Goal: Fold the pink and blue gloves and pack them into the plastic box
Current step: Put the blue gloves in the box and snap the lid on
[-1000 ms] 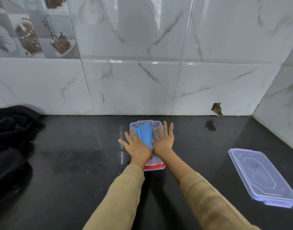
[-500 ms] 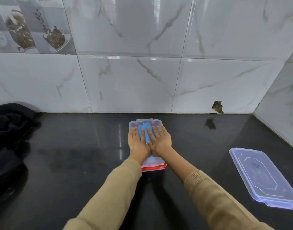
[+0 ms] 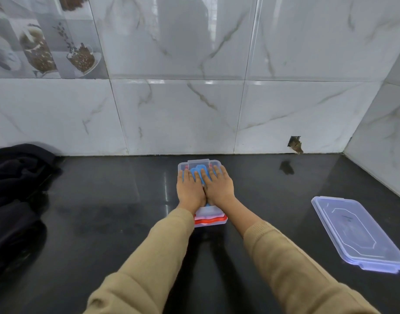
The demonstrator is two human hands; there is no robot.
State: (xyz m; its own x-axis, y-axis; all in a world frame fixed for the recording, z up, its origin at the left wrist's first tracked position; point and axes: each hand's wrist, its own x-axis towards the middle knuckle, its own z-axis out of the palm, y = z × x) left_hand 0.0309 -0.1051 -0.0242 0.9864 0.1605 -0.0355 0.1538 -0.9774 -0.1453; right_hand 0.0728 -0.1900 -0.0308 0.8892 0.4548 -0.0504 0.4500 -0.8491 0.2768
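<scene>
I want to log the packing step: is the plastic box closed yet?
Open: its lid lies apart on the counter, right of the plastic box.

Left hand [image 3: 190,189], right hand [image 3: 218,188]: flat, side by side.

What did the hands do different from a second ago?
Both hands, left hand and right hand, closed their spread fingers and slid forward, pressing flat on the blue glove in the plastic box. Nothing was gripped. The lid stayed put.

clear plastic box [image 3: 216,165] sits open on the dark counter, long side running away from the person; blue glove [image 3: 198,172] lies on top inside it, pink glove [image 3: 209,219] showing beneath at the near end
</scene>
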